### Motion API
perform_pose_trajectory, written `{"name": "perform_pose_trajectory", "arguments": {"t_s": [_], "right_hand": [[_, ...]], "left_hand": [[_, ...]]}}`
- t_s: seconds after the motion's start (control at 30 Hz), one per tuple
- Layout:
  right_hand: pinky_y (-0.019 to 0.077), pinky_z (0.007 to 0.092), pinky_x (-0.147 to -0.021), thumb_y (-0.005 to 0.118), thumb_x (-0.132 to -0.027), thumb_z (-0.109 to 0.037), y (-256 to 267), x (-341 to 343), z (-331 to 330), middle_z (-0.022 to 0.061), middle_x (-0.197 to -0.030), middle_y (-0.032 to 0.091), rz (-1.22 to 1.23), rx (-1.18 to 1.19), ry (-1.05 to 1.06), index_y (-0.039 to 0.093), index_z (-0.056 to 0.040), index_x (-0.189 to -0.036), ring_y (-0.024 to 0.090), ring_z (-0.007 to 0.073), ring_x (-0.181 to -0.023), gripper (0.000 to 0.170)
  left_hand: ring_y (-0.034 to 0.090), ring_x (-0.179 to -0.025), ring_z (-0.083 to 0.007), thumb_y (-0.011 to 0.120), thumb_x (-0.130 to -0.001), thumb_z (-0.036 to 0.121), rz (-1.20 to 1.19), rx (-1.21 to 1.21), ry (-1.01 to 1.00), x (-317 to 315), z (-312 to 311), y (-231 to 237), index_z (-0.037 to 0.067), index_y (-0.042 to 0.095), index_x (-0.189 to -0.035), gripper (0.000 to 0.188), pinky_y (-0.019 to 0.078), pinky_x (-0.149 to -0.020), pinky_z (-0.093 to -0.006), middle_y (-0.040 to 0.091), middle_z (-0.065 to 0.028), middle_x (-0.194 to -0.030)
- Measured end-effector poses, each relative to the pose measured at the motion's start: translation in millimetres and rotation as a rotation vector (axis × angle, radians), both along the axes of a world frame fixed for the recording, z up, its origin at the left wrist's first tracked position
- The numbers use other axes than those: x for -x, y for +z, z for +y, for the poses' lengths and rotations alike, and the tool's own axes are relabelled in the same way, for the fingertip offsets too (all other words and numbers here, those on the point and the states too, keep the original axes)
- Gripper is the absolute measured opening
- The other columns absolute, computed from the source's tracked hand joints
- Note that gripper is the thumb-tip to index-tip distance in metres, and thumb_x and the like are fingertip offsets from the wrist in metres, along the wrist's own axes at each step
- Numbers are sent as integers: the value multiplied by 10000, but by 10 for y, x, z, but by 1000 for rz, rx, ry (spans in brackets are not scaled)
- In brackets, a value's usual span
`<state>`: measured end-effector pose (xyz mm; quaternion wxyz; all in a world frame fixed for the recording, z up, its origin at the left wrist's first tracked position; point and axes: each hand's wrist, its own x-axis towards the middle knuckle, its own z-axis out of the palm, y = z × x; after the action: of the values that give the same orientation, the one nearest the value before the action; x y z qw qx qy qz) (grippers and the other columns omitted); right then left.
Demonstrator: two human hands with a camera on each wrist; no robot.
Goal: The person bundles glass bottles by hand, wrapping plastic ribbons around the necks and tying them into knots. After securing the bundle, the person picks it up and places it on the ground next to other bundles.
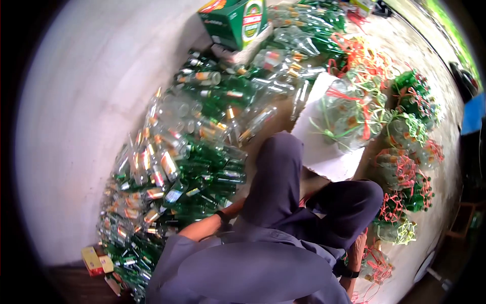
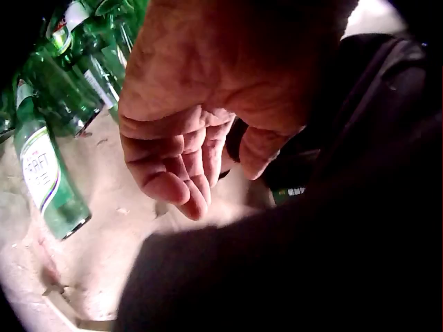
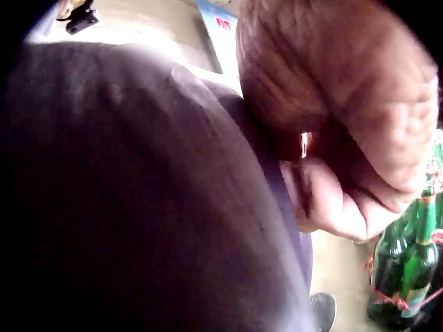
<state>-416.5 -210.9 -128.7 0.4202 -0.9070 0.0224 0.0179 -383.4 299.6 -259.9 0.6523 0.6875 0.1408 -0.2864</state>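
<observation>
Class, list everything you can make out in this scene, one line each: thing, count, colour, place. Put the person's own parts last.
wall: one, whitish, left
floor: one, pale, right
loose bottles: too many to count, green and clear, heaped beside the wall
carton: one, green, top
small box: at least one, yellow and red, lower left
board: one, white, right of centre
bundle: one, clear bottles, on the board
tied bundles: several, green or clear, right
ties: many, red and yellow-green, around bundles
unclear object: one, blue, right edge
trousers: one pair, dark, centre
shirt: one, greyish, bottom
wristbands: two, black, wrists
left hand: one, bare, near green bottles
right hand: one, bare, beside the trousers
</observation>
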Motion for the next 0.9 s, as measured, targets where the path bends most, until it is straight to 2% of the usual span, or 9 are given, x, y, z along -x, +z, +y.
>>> {"name": "perform_pose_trajectory", "arguments": {"t_s": [0.03, 0.1, 0.17, 0.43, 0.9], "right_hand": [[470, 356, -627, 573, -984, -239, -35, -8, 15, 78, -693, 656, -89, 88, 130, 657, 30, -844, 598, 212, -607, 315], [470, 357, -627, 574, -983, -240, -147, -86, 121, 80, -694, 656, 117, -31, 57, 657, 30, -844, 599, 214, -608, 315], [471, 358, -628, 574, -983, -240, -179, -129, 180, 82, -695, 657, 311, -153, -101, 658, 30, -845, 600, 216, -609, 314], [473, 362, -629, 576, -980, -241, -228, -234, 275, 89, -700, 658, 460, -192, -161, 660, 29, -846, 603, 223, -613, 312], [478, 368, -632, 580, -975, -242, -217, -201, 328, 101, -708, 661, 472, -193, -179, 663, 28, -849, 610, 236, -619, 309]], "left_hand": [[665, -906, -155, 580, -986, 186, 32, -38, 7, 143, 27, -24, -60, 696, -1142, 314, 534, -796, -323, 736, -77, -1074], [664, -905, -155, 579, -987, 187, 111, -128, 40, 485, 148, -37, -60, 695, -1142, 313, 533, -796, -322, 735, -76, -1073], [663, -904, -155, 579, -988, 187, 161, -179, 68, 724, 204, -40, -59, 695, -1142, 313, 533, -796, -322, 734, -75, -1072], [659, -900, -155, 577, -991, 190, 304, -263, 135, 1371, 275, 15, -58, 691, -1142, 312, 530, -795, -321, 730, -72, -1067], [652, -893, -156, 572, -997, 194, 333, -283, 25, 882, 306, -79, -55, 686, -1142, 310, 526, -793, -319, 724, -65, -1059]]}}
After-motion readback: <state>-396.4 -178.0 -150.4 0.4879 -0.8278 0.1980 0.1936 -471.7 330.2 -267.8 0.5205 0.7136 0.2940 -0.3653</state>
